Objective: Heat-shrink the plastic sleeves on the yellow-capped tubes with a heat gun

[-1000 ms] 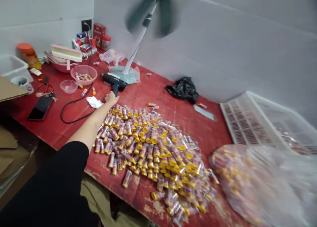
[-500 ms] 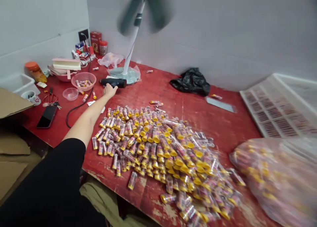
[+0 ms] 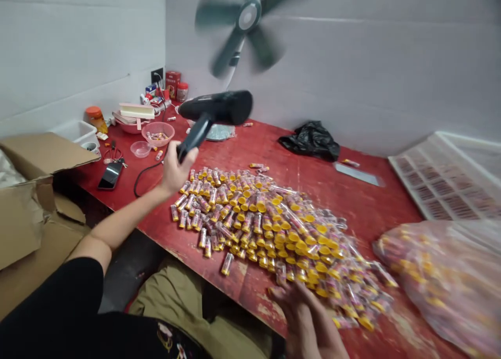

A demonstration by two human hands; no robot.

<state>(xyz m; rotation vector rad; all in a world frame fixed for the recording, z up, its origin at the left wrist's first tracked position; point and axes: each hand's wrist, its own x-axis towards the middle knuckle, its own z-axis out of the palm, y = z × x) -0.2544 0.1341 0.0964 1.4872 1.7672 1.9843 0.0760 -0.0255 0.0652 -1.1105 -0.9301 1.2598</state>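
My left hand (image 3: 175, 168) is closed around the handle of a black hair dryer (image 3: 217, 109), raised above the red table with its barrel level. Below and to the right of it spreads a heap of small clear tubes with yellow ends (image 3: 270, 226), many lying on their sides with pinkish contents. At the heap's near edge, my right hand (image 3: 304, 317) reaches in from the bottom of the view, its fingertips over or against the closest tubes. Motion blurs its fingers, and whether it grips a tube cannot be made out.
A spinning fan (image 3: 247, 17) stands behind the dryer. At right are a clear bag of tubes (image 3: 434, 275) and a white rack (image 3: 438, 179); a black plastic bag (image 3: 311, 140) lies behind. Pink basket (image 3: 158, 132), phone (image 3: 110, 175) and cardboard box (image 3: 43, 160) are at left.
My left hand has lifted the hair dryer off the table and brought it nearer. My right hand has come into view at the heap's near edge. The view has shifted left.
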